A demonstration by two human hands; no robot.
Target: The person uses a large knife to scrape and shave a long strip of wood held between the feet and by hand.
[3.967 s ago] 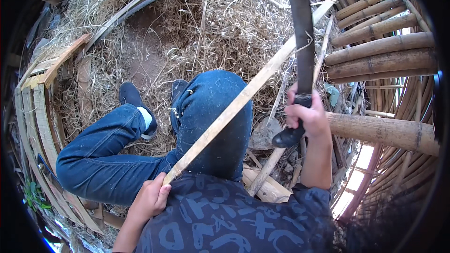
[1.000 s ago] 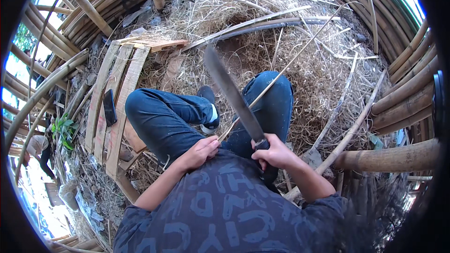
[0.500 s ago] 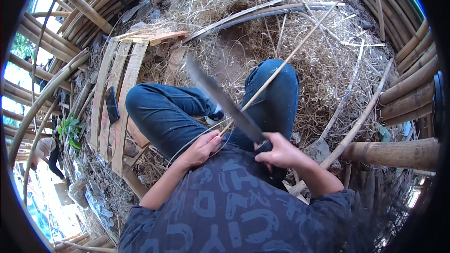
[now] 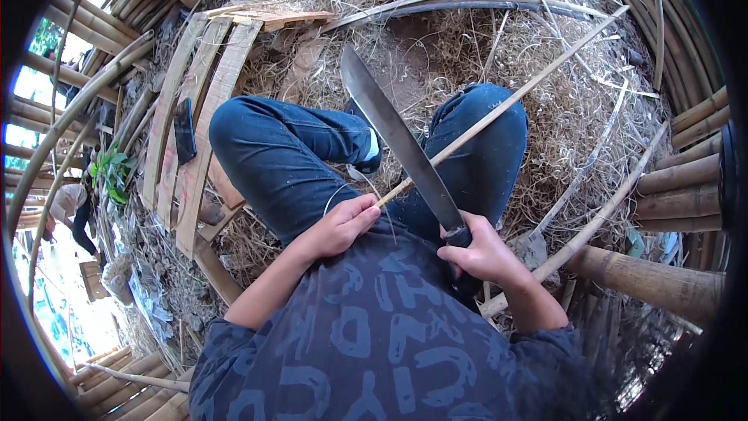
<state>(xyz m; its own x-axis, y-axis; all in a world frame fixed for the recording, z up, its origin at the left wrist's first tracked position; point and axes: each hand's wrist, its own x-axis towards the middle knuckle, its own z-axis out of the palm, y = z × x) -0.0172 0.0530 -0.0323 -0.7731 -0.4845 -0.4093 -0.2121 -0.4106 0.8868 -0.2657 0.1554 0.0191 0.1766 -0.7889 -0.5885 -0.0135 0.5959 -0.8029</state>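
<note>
looks like a shaving step to me, right hand (image 4: 485, 254) with fingers wrapped around one big knife (image 4: 399, 136), left hand (image 4: 341, 226) with fingers pinching one pale strip (image 4: 514, 97) passing under it and over the right thigh (image 4: 487, 160), so next stroke probably needs steady bracing

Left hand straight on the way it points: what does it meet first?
Probably the knife in the right hand: it crosses the pale strip just ahead of the left hand, though depth is unclear.
</note>
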